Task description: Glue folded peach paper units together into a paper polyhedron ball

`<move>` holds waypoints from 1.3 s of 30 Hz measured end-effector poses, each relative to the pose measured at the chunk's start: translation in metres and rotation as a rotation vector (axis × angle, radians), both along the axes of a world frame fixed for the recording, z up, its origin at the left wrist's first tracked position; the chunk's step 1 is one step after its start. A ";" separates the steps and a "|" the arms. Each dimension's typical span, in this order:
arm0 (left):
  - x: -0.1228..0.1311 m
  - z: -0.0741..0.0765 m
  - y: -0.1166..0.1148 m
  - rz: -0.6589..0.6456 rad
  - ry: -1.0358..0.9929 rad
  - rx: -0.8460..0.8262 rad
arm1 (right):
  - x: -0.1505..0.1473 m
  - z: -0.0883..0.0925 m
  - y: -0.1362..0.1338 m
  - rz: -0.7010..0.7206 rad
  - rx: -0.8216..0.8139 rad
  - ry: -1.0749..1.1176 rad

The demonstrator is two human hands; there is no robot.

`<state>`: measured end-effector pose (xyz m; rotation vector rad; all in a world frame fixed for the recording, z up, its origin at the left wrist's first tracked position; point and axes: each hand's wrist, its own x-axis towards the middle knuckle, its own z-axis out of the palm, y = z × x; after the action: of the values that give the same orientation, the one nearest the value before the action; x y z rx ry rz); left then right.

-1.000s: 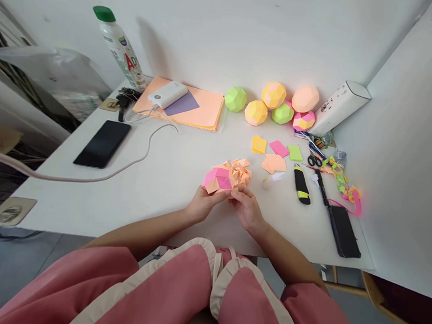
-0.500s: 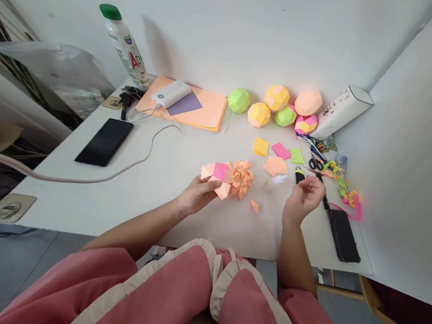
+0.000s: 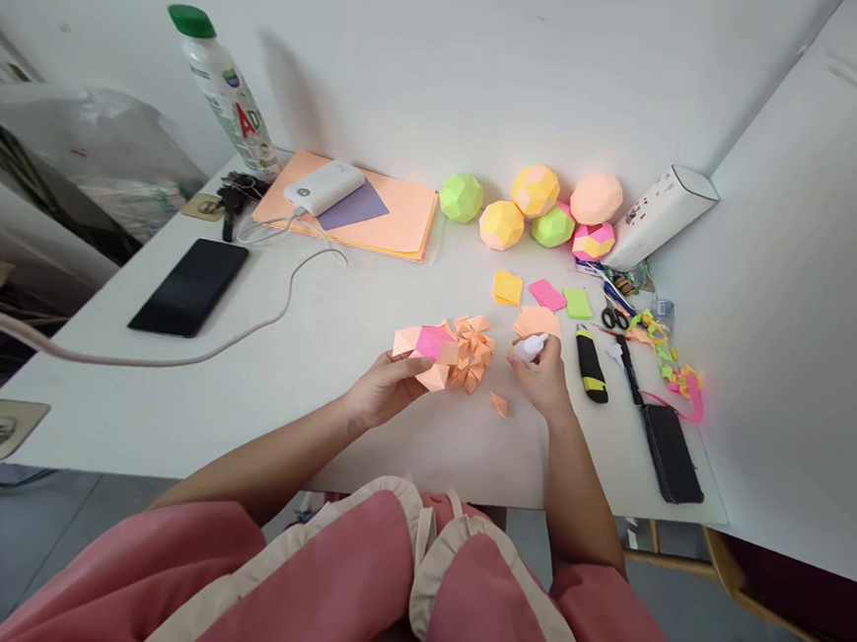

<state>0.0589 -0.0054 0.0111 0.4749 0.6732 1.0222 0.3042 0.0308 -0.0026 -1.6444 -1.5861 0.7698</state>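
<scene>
My left hand (image 3: 386, 387) is closed on a partly joined folded-paper piece (image 3: 434, 344), peach with a pink panel, held just above the table. Beside it lies a pile of peach folded paper units (image 3: 474, 352), and one loose peach unit (image 3: 499, 404) lies nearer to me. In my right hand (image 3: 545, 378) is a small white glue bottle (image 3: 529, 347), gripped between fingers and thumb, its tip pointing left. Just behind that hand is a stack of peach paper squares (image 3: 537, 321). A black and yellow utility knife (image 3: 591, 365) lies to its right.
Finished paper balls (image 3: 535, 191) stand along the wall. Yellow, pink and green paper squares (image 3: 547, 294), scissors (image 3: 615, 319) and a black case (image 3: 672, 453) lie at right. On the left are a phone (image 3: 190, 287), a power bank (image 3: 324, 188) with cable, and a bottle (image 3: 227, 97).
My right hand has moved left from beside the utility knife and taken hold of the glue bottle. My left hand keeps the paper piece in nearly the same place. The view has shifted slightly.
</scene>
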 end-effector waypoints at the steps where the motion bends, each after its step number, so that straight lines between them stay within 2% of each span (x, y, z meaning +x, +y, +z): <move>1: 0.000 0.000 0.000 0.000 0.001 -0.010 | -0.002 0.005 -0.002 0.054 0.049 -0.023; 7: -0.001 -0.002 0.003 0.013 -0.002 -0.074 | -0.010 0.028 -0.014 0.484 0.291 -0.032; 12: -0.002 0.000 0.003 -0.011 -0.014 -0.077 | -0.013 0.030 -0.018 0.637 0.306 -0.003; 16: -0.002 0.001 0.002 -0.034 -0.033 -0.066 | -0.015 0.029 -0.019 0.670 0.301 0.003; 29: 0.000 0.002 0.000 -0.028 -0.039 -0.080 | -0.016 0.027 -0.024 0.646 0.281 -0.034; 39: 0.000 0.005 0.001 -0.029 -0.050 -0.106 | -0.019 0.024 -0.020 0.650 0.426 -0.099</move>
<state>0.0590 -0.0048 0.0157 0.3651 0.6706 0.9630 0.2853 0.0108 0.0213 -0.8708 -2.2113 0.6011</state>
